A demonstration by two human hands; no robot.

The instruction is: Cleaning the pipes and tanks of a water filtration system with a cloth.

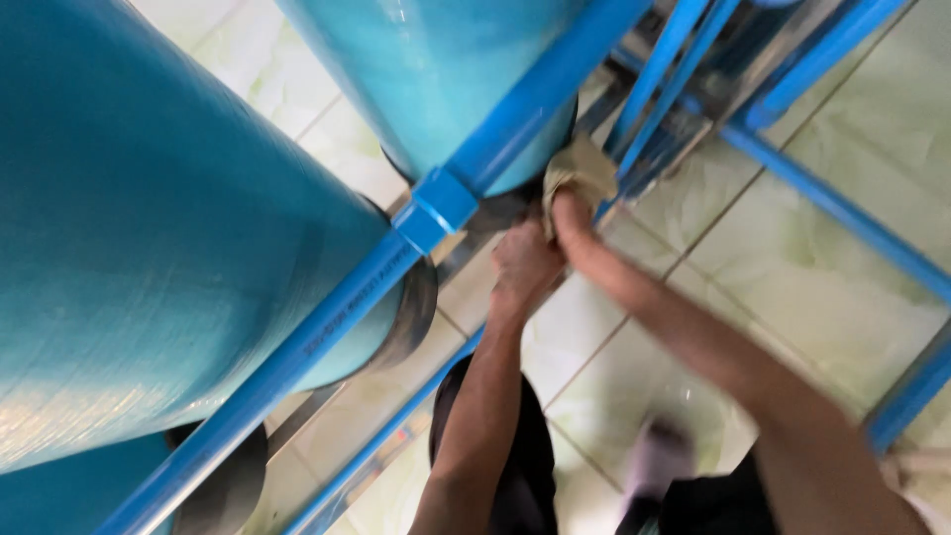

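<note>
Big teal tank (pixel 149 228) up close on the left. Right hand (pixel 573 213) clamped round a tan rag (pixel 582 168), pressed at the base of the second tank (pixel 436 69). Left hand (pixel 523 263) curled just below, touching it. Blue pipe (pixel 396 258) alongside, pale floor tiles (pixel 822 267) underneath.

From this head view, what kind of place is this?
Likely a water treatment or filtration room. Tall blue tanks stand on dark bases, blue pipes run between them, and the floor is pale tile. The right hand presses a cloth by a tank base; the left hand is beside it.
</note>
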